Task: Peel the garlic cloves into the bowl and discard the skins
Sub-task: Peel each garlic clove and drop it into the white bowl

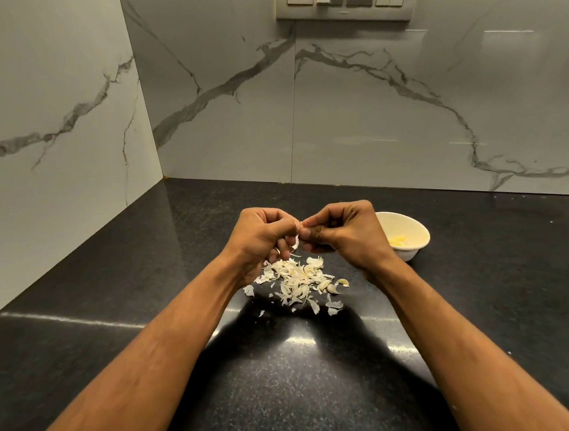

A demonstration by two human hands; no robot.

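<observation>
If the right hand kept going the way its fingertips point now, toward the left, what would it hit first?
The left hand: the right hand points straight at it, both pinching the garlic clove between them. Depth looks matched, though one view cannot confirm it.

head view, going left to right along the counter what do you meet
left hand → garlic clove pinched between both hands → right hand → white bowl with peeled garlic. The skin pile lies below the hands, so it has no clear slot.

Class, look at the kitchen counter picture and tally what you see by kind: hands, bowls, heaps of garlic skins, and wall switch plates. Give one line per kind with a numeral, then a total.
Hands: 2, the left hand and the right hand
Bowls: 1, the white bowl
Skin heaps: 1, the pile of garlic skins
Switch plates: 1, the switch plate
Total: 5
</observation>
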